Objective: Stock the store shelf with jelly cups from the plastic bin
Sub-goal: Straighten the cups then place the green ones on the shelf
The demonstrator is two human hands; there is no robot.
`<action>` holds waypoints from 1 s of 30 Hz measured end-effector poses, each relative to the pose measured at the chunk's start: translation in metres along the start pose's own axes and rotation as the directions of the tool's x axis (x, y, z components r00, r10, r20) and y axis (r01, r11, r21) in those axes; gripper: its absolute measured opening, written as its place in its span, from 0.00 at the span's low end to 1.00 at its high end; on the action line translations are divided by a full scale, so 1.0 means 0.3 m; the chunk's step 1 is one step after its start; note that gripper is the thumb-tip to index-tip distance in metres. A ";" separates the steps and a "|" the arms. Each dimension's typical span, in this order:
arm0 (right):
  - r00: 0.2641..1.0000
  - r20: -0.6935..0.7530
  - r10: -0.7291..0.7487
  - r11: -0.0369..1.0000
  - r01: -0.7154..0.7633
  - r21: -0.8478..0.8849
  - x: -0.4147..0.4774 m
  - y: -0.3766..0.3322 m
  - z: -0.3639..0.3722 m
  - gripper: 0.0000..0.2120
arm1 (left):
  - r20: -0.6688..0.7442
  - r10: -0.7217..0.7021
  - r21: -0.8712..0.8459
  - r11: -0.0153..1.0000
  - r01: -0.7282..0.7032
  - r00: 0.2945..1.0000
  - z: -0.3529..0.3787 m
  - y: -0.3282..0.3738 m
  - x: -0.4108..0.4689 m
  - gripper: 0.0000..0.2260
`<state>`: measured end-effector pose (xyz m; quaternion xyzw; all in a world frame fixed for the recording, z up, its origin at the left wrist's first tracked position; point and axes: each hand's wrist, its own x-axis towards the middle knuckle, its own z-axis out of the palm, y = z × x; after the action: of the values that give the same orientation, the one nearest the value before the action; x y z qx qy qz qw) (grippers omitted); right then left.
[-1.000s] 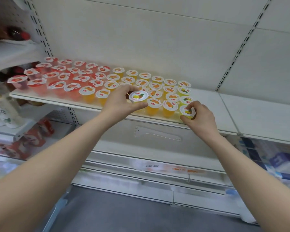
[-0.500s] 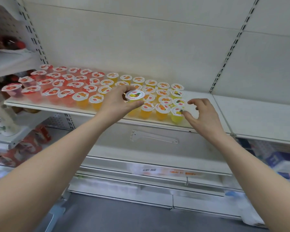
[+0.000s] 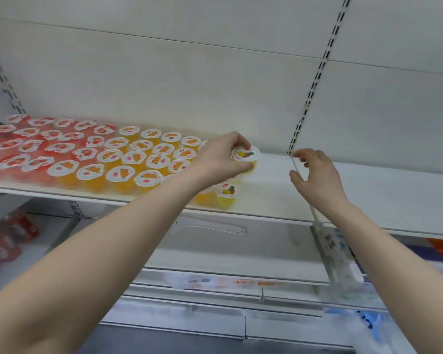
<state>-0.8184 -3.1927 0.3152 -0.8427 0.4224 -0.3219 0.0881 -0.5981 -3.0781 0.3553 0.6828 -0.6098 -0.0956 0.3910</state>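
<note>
- On the white metal store shelf (image 3: 274,190), rows of red and orange foil-lidded plastic jelly cups (image 3: 120,175) fill the 9 o'clock side.
- Left hand (image 3: 220,159) grips a yellow jelly cup with a pineapple-print lid (image 3: 246,155) at the rows' 3 o'clock end, fingers wrapped round its rim!
- Right hand (image 3: 317,177) hovers empty further towards 3 o'clock, fingers loosely curled and spread, well apart from the cups.
- A second yellow pineapple cup (image 3: 226,196) stands at 6 o'clock of the held one, near the shelf's front edge.

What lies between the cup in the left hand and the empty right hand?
Only bare white shelf between the held jelly cup and the right hand, per the head view.
</note>
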 end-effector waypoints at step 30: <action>0.930 0.300 -0.213 0.965 0.153 0.212 0.151 0.047 0.240 0.19 | 0.098 0.072 0.555 0.824 -0.115 0.993 0.101 -0.197 0.187 0.16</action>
<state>-0.7636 -3.2452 0.2745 -0.9077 0.2899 -0.2256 0.2029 -0.5584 -3.1448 0.3158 0.7326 -0.6576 0.0812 0.1558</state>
